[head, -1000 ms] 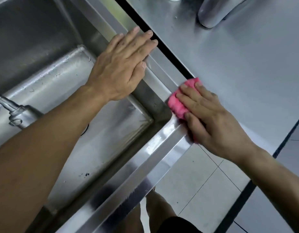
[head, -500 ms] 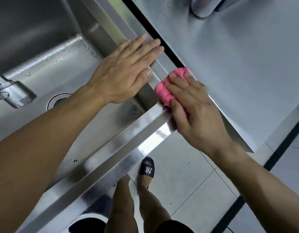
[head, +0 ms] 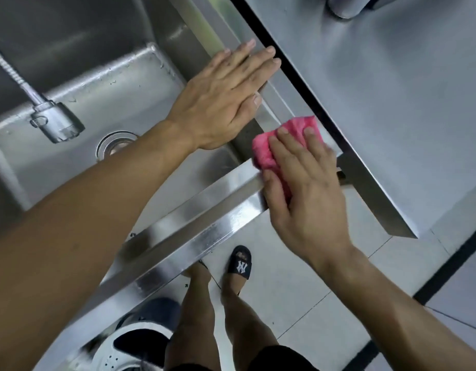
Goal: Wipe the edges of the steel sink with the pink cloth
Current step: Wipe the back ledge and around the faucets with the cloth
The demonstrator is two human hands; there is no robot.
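Note:
The steel sink has a shiny front edge [head: 194,218] that runs from lower left up to a corner at the right. My right hand [head: 303,194] presses the pink cloth [head: 269,151] flat onto that front right corner, fingers spread over it and thumb over the rim. Only the cloth's upper left part shows. My left hand [head: 223,100] lies flat, fingers together and straight, on the sink's right edge just beyond the cloth. It holds nothing.
A pull-out tap head [head: 57,121] on a metal hose hangs over the wet basin, above the drain [head: 113,144]. A steel counter [head: 392,103] adjoins the sink on the right across a dark gap. Below are my legs, a black slipper [head: 241,263] and a tiled floor.
My right hand has slid the pink cloth back along the right edge onto the front corner. The view has tilted down, showing more floor and legs. My left hand stays on the right edge.

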